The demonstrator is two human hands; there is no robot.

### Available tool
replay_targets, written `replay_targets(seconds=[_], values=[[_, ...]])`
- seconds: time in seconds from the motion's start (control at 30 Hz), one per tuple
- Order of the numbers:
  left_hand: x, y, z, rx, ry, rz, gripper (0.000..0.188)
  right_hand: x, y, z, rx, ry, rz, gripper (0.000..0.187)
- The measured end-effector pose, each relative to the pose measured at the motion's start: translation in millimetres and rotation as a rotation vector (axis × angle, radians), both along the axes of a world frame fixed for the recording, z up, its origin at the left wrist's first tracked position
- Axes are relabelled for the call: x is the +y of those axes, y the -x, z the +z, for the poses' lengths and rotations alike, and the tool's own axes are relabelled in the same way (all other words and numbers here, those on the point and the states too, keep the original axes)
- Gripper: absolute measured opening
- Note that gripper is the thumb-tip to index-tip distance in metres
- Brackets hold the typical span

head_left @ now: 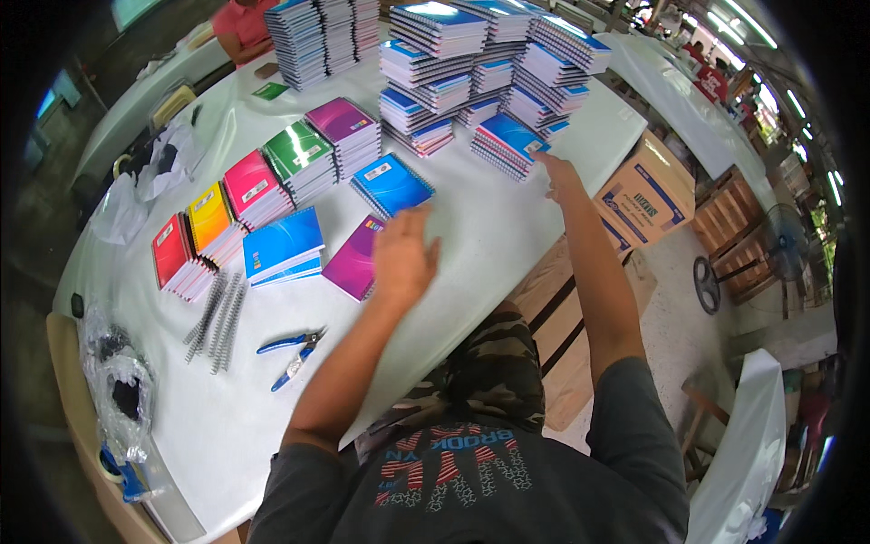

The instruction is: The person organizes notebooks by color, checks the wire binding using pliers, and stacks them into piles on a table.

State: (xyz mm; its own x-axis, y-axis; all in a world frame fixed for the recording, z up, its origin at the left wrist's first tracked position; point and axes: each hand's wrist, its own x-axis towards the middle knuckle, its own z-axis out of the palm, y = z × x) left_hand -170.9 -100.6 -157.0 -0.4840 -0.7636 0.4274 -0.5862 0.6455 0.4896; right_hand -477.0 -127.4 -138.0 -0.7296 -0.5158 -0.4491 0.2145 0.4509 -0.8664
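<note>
My left hand (405,251) hangs over the table, fingers apart, beside a purple spiral notebook (356,258) and just below a blue spiral notebook (392,185). It appears to hold nothing. At the right, my right hand (562,181) reaches to the near corner of a low stack of blue spiral notebooks (509,145). Its fingers are spread, the fingertips at the stack's edge; whether they press on it I cannot tell. Blue covers with loose pages (283,245) lie left of the purple notebook. Blue-handled pliers (294,352) rest nearer to me, next to several metal spiral coils (220,317).
A row of notebook stacks runs from red (172,254) to purple (343,122). Tall notebook piles (444,72) stand at the back. A cardboard box (643,195) sits beyond the table's right edge. Plastic wrap (118,390) lies at left; another person (243,32) sits far left.
</note>
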Motion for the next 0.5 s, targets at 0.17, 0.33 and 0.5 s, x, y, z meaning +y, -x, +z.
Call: replay_targets(seconds=[0.17,0.33,0.5], values=[[-5,-53,-14,-0.354,0.020,0.092,0.038,49,-50,-49,0.422,0.505,0.253,0.053],[0,-63,-40,-0.443,0.228,0.145,0.029,78,-162,-57,-0.033,0.637,0.479,0.052],[20,-58,33,-0.026,-0.173,0.033,0.031,89,-213,-54,-0.887,0.719,0.595,0.061]])
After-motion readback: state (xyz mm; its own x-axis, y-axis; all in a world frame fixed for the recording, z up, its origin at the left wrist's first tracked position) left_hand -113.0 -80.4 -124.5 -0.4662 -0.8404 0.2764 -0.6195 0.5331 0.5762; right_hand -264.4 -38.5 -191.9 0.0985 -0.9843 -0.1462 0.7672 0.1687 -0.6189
